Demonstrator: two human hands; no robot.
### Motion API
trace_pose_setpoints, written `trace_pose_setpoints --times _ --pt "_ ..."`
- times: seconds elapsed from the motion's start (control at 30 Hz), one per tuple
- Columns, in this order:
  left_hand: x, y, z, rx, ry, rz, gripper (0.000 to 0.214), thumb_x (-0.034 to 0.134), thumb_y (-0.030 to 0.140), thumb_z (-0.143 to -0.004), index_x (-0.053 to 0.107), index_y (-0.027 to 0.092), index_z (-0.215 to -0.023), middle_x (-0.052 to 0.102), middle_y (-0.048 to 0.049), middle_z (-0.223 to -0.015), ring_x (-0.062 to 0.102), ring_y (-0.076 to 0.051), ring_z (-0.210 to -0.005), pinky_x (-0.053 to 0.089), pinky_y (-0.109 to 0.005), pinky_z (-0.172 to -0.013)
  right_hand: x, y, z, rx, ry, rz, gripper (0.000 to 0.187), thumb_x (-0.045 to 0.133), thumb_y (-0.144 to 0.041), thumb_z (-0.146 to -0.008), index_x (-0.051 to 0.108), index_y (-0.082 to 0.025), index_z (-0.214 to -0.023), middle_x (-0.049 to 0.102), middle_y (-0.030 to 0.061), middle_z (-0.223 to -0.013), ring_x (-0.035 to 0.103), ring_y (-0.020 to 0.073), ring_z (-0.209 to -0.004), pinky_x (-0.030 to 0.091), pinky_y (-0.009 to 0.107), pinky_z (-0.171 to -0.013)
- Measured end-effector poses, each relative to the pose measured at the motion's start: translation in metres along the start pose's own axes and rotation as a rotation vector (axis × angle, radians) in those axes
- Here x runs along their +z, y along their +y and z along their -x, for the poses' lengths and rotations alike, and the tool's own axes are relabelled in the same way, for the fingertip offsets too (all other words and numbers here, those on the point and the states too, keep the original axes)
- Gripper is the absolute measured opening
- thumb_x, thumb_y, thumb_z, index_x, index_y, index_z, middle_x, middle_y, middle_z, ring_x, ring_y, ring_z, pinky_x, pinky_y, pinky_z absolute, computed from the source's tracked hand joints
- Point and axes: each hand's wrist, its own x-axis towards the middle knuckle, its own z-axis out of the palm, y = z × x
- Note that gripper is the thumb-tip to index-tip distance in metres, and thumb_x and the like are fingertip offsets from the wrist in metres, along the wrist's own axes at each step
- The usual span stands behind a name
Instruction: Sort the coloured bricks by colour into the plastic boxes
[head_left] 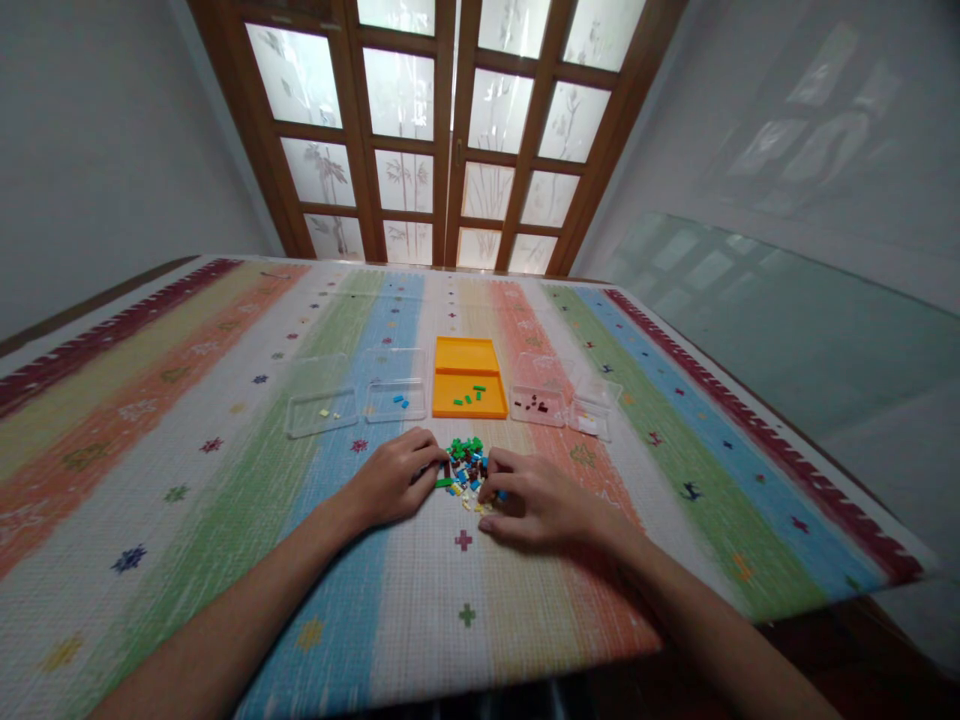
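Note:
A loose pile of small toy building bricks (pixel 466 452) in green, blue, brown, yellow and white lies on the tablecloth between my hands. My left hand (pixel 405 475) rests at the pile's left edge, fingers curled in and thumb drawn close to them. Whatever is between those fingertips is too small to make out. A longer green brick (pixel 445 482) lies right by the thumb. Over the pile's right side, my right hand (pixel 536 495) has bent fingers touching the bricks, with a gap between thumb and index finger. Its fingers partly cover blue and yellow bricks.
Beyond the pile stands an open orange case (pixel 471 410) with several green bricks. Left of it are clear boxes with blue bricks (pixel 400 401) and pale yellow bricks (pixel 327 413). To the right, one clear box (pixel 537 416) holds brown bricks; a smaller box (pixel 590 430) holds white pieces.

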Motion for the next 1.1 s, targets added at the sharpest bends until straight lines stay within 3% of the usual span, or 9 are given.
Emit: trace_pose_setpoints --times 0.57,0.87,1.1 --pt "0.0 0.0 0.0 0.002 0.003 0.008 0.022 0.049 0.013 -0.096 0.07 0.015 -0.101 0.065 -0.0083 -0.091 0.062 -0.019 -0.084 0.054 -0.032 -0.076 0.007 0.003 -0.001 -0.068 -0.03 0.008 0.011 0.063 -0.022 -0.095 0.073 -0.017 -0.096 0.062 0.0074 -0.102 0.058 0.0166 -0.084 0.045 0.03 -0.074" --pt "0.001 -0.001 0.0 0.004 0.006 -0.003 0.022 0.049 0.013 -0.095 0.07 0.015 -0.101 0.065 -0.0078 -0.091 0.062 -0.019 -0.084 0.053 -0.032 -0.075 0.011 0.001 -0.001 -0.109 -0.028 0.146 0.012 0.054 -0.018 -0.097 0.066 -0.017 -0.101 0.061 0.0077 -0.102 0.054 0.0158 -0.079 0.043 0.029 -0.068" --pt "0.001 -0.001 0.0 -0.006 0.004 -0.004 0.023 0.049 0.012 -0.094 0.071 0.016 -0.101 0.066 -0.0079 -0.091 0.062 -0.019 -0.085 0.054 -0.032 -0.076 0.011 -0.002 0.0 -0.036 -0.083 0.188 0.013 0.053 -0.013 -0.097 0.061 -0.016 -0.106 0.06 0.009 -0.106 0.053 0.0161 -0.077 0.041 0.029 -0.065"
